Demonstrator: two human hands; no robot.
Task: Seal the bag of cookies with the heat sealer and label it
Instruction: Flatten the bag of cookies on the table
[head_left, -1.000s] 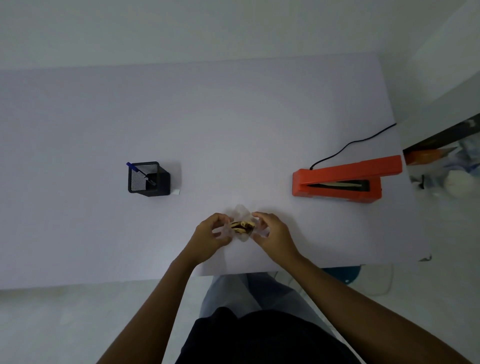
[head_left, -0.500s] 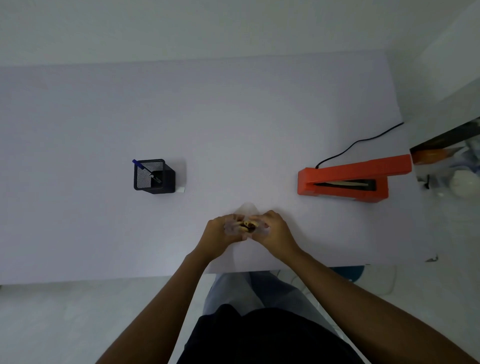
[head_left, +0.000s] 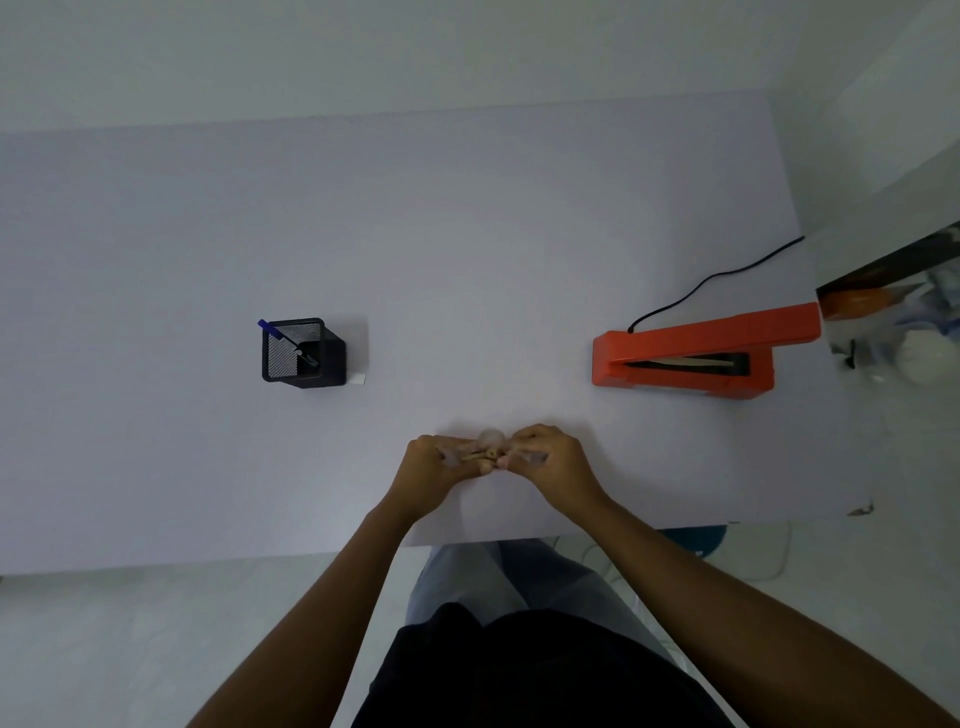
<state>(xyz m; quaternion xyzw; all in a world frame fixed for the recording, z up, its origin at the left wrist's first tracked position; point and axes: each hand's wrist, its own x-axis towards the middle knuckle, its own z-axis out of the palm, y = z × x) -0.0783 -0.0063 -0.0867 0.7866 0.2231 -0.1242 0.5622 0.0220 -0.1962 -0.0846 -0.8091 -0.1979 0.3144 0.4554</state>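
Note:
A small clear bag of cookies (head_left: 485, 448) sits between both hands near the front edge of the white table (head_left: 467, 234). My left hand (head_left: 428, 475) grips its left side and my right hand (head_left: 550, 462) grips its right side, fingers curled over the plastic. Most of the bag is hidden by the fingers. The orange heat sealer (head_left: 696, 353) stands to the right, its arm raised, well apart from the hands. A small white label (head_left: 358, 380) lies beside the pen holder.
A black mesh pen holder (head_left: 301, 353) with a blue pen (head_left: 283, 340) stands at the left. The sealer's black cord (head_left: 711, 278) runs to the table's right edge. A cluttered shelf (head_left: 893, 312) lies past that edge.
The hands have drawn closer together around the bag, folding and squeezing it so less of the plastic and cookies shows. The view has shifted slightly.

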